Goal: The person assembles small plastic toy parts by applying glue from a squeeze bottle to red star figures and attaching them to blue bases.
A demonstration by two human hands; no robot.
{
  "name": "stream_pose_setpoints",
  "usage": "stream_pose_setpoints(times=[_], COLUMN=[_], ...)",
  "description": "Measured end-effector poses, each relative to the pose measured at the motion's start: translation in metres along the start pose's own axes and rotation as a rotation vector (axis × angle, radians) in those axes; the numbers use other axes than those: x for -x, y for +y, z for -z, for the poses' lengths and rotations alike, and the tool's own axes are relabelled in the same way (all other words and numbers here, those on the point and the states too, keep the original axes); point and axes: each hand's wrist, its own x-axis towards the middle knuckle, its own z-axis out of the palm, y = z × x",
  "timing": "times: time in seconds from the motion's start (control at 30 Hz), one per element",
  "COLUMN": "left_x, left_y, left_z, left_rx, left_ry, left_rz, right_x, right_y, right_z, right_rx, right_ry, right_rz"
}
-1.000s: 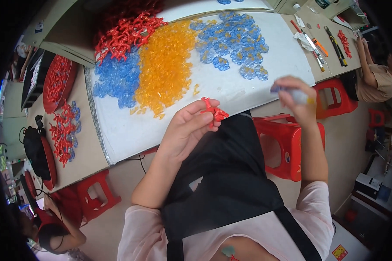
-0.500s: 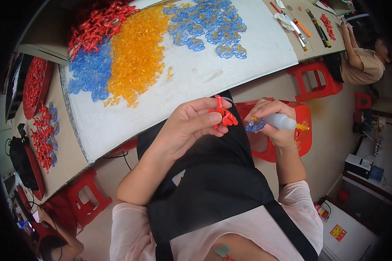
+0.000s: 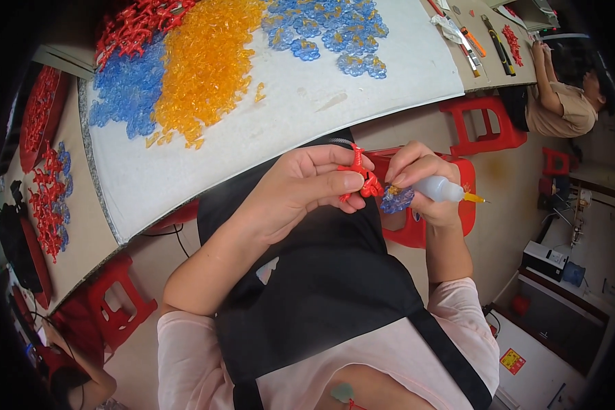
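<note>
Between the thumb and fingers of my left hand (image 3: 301,184) is a small red plastic figure (image 3: 362,176), its long neck-like part pointing up. My right hand (image 3: 427,181) pinches a clear blue flower-shaped piece (image 3: 396,199) with a yellow bit on top. Tucked in the same palm lies a whitish squeeze bottle (image 3: 439,189), its yellow nozzle pointing right. The red figure and the blue piece are almost side by side over my lap; whether they touch I cannot tell.
On the white-covered table (image 3: 280,119) are piles of yellow pieces (image 3: 205,61), blue pieces (image 3: 126,92), red figures (image 3: 140,27) and blue-yellow pieces (image 3: 328,31). Finished-looking red-and-blue items (image 3: 48,198) lie left. Red stools (image 3: 485,126) stand around. A person (image 3: 564,102) sits at right.
The blue piece in my right hand has come closer to the red figure, which has shifted slightly right. The whole view has moved a little.
</note>
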Motion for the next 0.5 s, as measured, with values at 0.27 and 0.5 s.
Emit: stream_pose_setpoints(times=[0.27, 0.5], left_x=[-0.0017, -0.0021], left_y=[-0.0025, 0.0003], left_z=[0.0002, -0.0005], left_rx=[-0.021, -0.04], left_ry=[0.029, 0.021], left_rz=[0.01, 0.027], right_x=[-0.0013, -0.0064], right_y=[-0.0032, -0.01], right_z=[0.0006, 0.0024], right_rx=[0.068, 0.217], right_ry=[-0.03, -0.077], right_rz=[-0.031, 0.027])
